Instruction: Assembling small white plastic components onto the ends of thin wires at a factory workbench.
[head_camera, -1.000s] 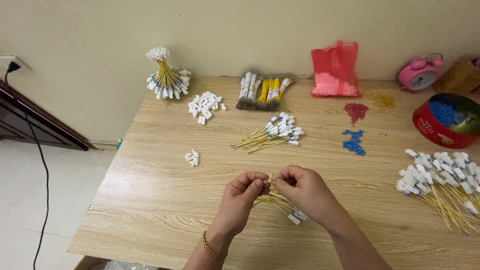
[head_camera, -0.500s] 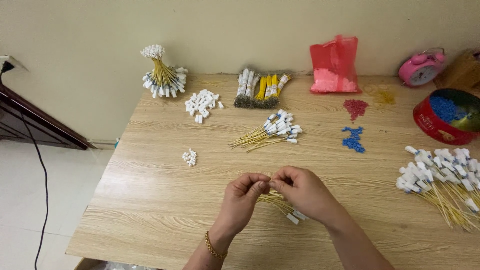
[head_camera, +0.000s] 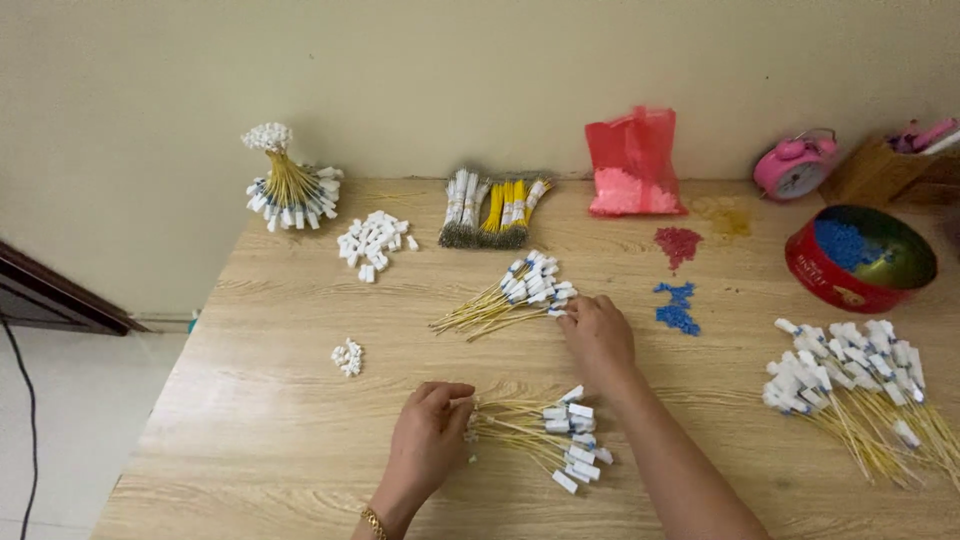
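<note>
A person's left hand (head_camera: 432, 432) pinches the bare yellow ends of a small wire bundle (head_camera: 535, 440) near the front edge of a wooden table (head_camera: 250, 420), the fingers closed round the stems while the white-tagged ends fan out to the right and lie on the tabletop. The bundle's long axis runs roughly left to right, slanting a little toward the person at the tagged end. The right hand (head_camera: 598, 335) is stretched forward past that bundle, palm down, its fingertips touching the tagged end of a second pile of wires (head_camera: 510, 297) in the middle of the table; whether it has pinched one cannot be told. That pile lies beyond and slightly left of the right hand, stems pointing left and toward the person, so the right hand is plainly the nearer. The right forearm crosses diagonally from the lower right, just beside the held bundle's tags. Farther out lie a large heap of tagged wires (head_camera: 860, 385) at the right, blue beads (head_camera: 678, 308), a red tin (head_camera: 858, 260), and loose white tags (head_camera: 347, 356) to the left.
</note>
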